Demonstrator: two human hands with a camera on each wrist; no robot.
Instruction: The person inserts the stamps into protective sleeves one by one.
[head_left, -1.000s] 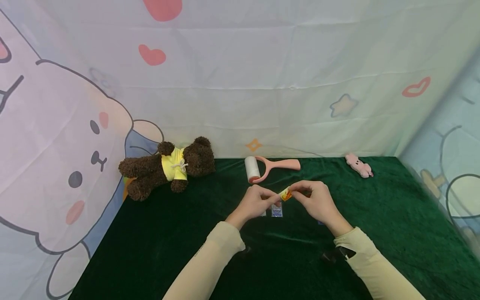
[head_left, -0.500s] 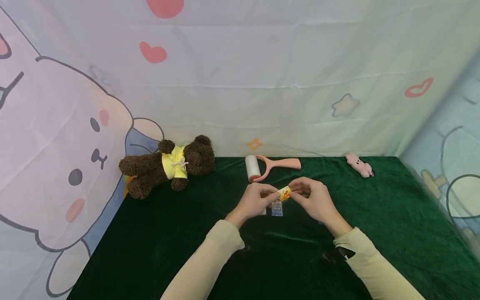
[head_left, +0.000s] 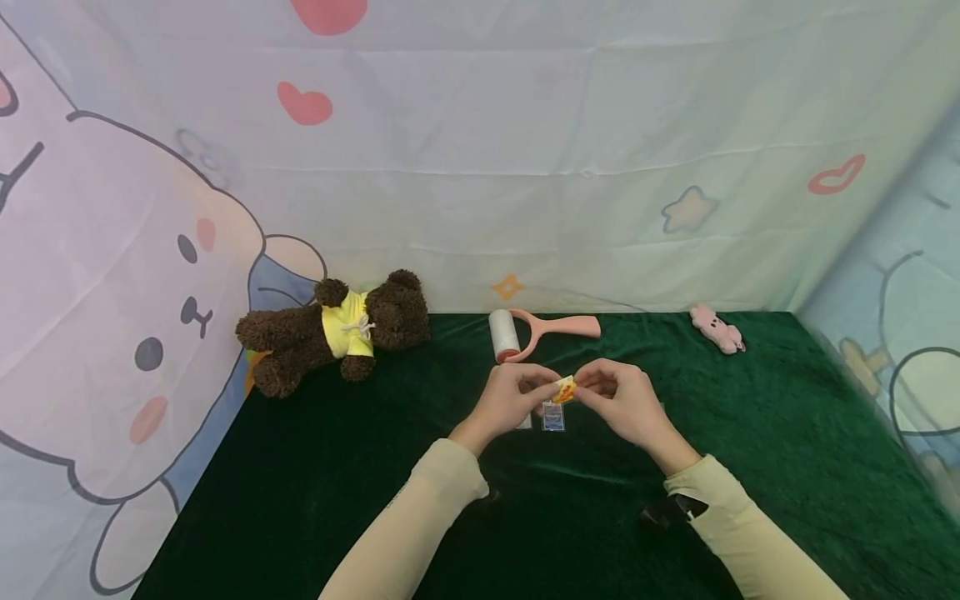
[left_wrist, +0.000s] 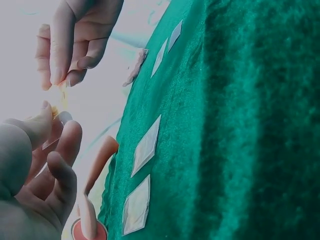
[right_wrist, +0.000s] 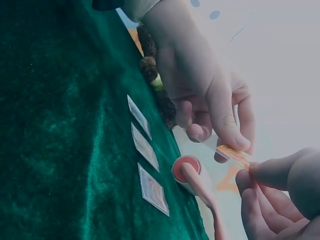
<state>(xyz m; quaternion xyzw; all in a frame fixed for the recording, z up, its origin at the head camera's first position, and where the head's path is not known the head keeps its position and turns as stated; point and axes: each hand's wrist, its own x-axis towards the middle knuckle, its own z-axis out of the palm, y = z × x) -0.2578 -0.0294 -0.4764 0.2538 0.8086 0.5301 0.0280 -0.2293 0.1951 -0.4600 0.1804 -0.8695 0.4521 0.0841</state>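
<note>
A small yellow-and-orange card [head_left: 565, 390] is held above the cloth between both hands. The left hand [head_left: 510, 398] pinches its left end between thumb and fingers, and the right hand [head_left: 621, 404] pinches its right end. In the right wrist view, a clear film edge shows around the card [right_wrist: 232, 154] beside the left thumb; how far it covers the card is hard to tell. Below the hands, a blue-toned card [head_left: 553, 417] lies flat, with another partly hidden by the left hand. Several flat, shiny cards [left_wrist: 146, 146] lie in a row in the left wrist view.
A pink-handled lint roller [head_left: 573, 327] with a white roll lies behind the hands. At the back left lies a brown teddy bear [head_left: 401, 312] in a yellow top, and a pink plush toy [head_left: 717, 330] at the back right. Dark green cloth [head_left: 337, 483] covers the table.
Both hands keep their pinch on the small card. The right hand has shifted slightly left, closer to the left hand, and the card has moved slightly left.
</note>
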